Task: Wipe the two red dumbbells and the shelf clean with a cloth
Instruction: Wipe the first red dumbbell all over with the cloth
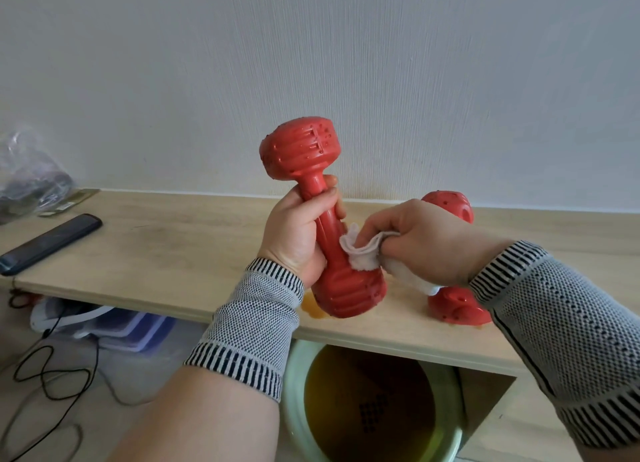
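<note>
A green bucket [298,385] sat under the shelf's [173,253] front edge. The left hand [294,233] gripped one dumbbell [329,219] by its handle, tilted, lower head by an orange stain [311,309]. At 3 o'clock, the right hand [426,240] pinched a cloth [360,253] against it. The second dumbbell [457,305] lay behind; bare board stretched toward a phone [52,241] at 9 o'clock.

Grey knit wrist sleeves [258,318] with black-and-white striped cuffs cover both forearms.

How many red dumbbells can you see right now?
2. One dumbbell is tilted in the left hand above the shelf; the second dumbbell lies behind the right hand, partly hidden.
</note>
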Motion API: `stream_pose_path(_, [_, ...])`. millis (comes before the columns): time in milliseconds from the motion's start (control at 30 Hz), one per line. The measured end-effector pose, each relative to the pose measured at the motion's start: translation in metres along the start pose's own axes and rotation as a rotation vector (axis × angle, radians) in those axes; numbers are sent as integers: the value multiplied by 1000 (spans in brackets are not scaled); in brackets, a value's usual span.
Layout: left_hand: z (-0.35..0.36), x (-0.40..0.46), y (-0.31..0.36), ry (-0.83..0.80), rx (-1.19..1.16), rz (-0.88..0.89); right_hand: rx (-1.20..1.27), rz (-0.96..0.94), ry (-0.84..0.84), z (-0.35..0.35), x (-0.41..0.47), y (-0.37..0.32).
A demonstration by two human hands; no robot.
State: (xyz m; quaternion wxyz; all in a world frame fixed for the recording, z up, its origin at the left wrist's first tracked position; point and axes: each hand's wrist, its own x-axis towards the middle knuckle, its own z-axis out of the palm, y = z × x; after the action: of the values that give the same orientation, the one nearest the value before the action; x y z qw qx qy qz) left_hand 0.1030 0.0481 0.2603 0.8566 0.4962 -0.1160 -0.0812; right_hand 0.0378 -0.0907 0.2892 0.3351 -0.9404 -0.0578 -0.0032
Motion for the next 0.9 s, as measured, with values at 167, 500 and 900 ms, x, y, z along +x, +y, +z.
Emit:
stream_pose_path(167, [5,0,-3,61,67,28,-43,51,67,8,4,5])
stream_pose_path(500, [3,5,-10,221,175,2,-205,-62,25,14,-3,-12])
stream_pose_path(900, [4,3,-5,136,103,34,-85,-56,-22,4,-2,-4])
